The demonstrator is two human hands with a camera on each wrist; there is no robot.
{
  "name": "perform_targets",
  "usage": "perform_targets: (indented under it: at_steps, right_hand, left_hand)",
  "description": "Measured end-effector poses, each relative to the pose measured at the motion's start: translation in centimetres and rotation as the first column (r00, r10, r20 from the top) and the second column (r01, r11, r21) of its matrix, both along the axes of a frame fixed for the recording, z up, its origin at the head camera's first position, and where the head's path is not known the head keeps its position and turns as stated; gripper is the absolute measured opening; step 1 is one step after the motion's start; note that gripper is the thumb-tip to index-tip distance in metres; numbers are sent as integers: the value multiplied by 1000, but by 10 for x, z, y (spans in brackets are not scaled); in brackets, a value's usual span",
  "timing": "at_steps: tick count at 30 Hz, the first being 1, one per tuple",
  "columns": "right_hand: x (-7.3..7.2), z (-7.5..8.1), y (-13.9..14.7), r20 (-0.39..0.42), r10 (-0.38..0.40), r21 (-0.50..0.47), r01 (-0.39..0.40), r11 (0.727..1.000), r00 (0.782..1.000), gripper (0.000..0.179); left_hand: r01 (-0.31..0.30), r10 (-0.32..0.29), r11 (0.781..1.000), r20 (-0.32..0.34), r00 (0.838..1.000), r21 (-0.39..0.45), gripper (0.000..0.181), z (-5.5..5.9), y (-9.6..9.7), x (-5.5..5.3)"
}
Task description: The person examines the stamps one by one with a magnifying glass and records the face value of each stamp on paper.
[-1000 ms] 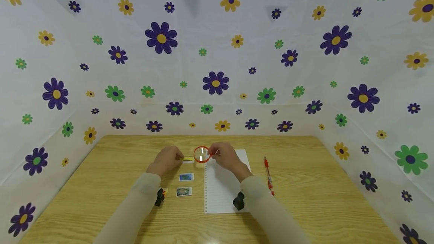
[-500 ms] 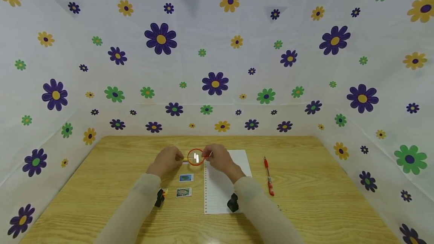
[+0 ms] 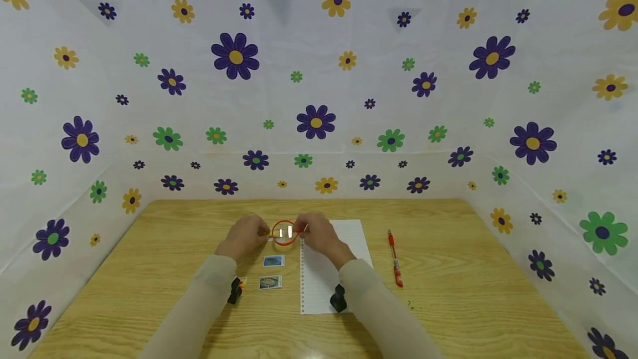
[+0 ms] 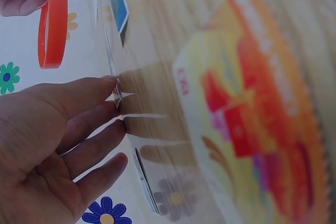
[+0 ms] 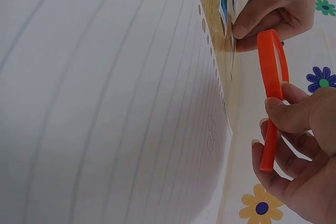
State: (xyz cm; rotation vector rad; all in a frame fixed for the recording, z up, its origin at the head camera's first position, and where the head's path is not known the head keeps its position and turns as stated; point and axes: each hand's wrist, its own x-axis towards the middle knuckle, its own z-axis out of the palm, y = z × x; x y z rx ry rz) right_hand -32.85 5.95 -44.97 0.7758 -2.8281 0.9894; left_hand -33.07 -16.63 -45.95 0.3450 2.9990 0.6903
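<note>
My right hand (image 3: 319, 232) grips a red magnifying glass (image 5: 269, 72) by its short handle. Its round lens stands above a small stamp (image 3: 276, 239) at the left margin of the paper, beside my left hand (image 3: 247, 233). In the left wrist view, my left thumb and forefinger pinch the edge of that thin stamp (image 4: 117, 96), close to the tabletop. Nearer to me lie a blue stamp (image 3: 274, 261) and a grey-brown stamp (image 3: 271, 282). An orange and yellow stamp (image 4: 252, 124) lies by the left wrist, partly hidden in the head view.
A lined, punched sheet of paper (image 3: 319, 292) lies under my right forearm, with faint writing near its far end. Right of it is a red pen (image 3: 395, 259). The wooden table (image 3: 448, 248) meets flower-patterned cloth (image 3: 319, 170) behind and at both sides.
My right hand has moved left and slightly down with the magnifying glass, bringing the lens from the paper's edge over the stamp. The left hand has stayed in place.
</note>
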Motion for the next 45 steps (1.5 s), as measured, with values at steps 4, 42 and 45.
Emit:
perform_targets:
  at_steps: [4,42,45]
  right_hand:
    - [-1,0,-2,4,-13,26,13,1000,1000,15]
    - [-4,-10,-7,-35,-57,38,58,998,998,19]
    - [-5,-10,-7,-27,-54,34,55,998,998,19]
  left_hand:
    - [0,0,1000,-5,1000,-3,18,2,0,0]
    - [-14,14,1000,13,1000,20,15,-1,1,-1]
    - [-12,12,1000,14,1000,19,15,-1,2,-1]
